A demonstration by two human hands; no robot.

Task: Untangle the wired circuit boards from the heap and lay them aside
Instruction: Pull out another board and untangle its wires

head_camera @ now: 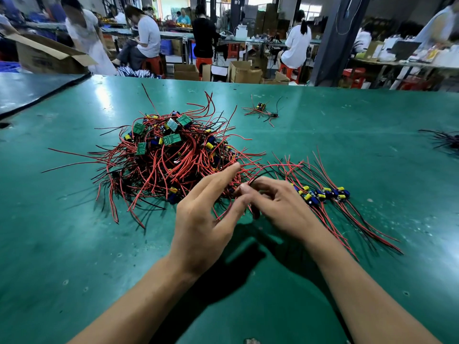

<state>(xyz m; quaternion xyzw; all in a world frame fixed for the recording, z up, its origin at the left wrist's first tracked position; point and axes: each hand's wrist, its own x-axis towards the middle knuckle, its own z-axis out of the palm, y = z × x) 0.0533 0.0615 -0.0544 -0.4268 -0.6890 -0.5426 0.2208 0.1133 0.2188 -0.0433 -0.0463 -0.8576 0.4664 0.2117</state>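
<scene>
The green table [74, 244] carries the heap [169, 155] of wired circuit boards near its middle, a dense mound of red and black leads with green boards showing on top. The boards already freed lie as a row [325, 193] toward the right edge, components together and leads fanned toward the near edge. Both hands work at the heap's near-right fringe, between heap and row. The left hand [206, 219] has its index finger [223, 176] and thumb stretched out toward the tangle; its other fingers are hidden, so I cannot tell whether it holds anything. The right hand [280, 207] has its fingers curled, pinching a red wire [278, 165] that arcs up and away toward the row. To do this step well, the left hand should probably pin the heap down while the right draws the lead out slowly along its own length, following it to its board. A hard tug would likely drag neighbouring boards along or strain a solder joint. The freed board should then join the row, aligned the same way.
</scene>
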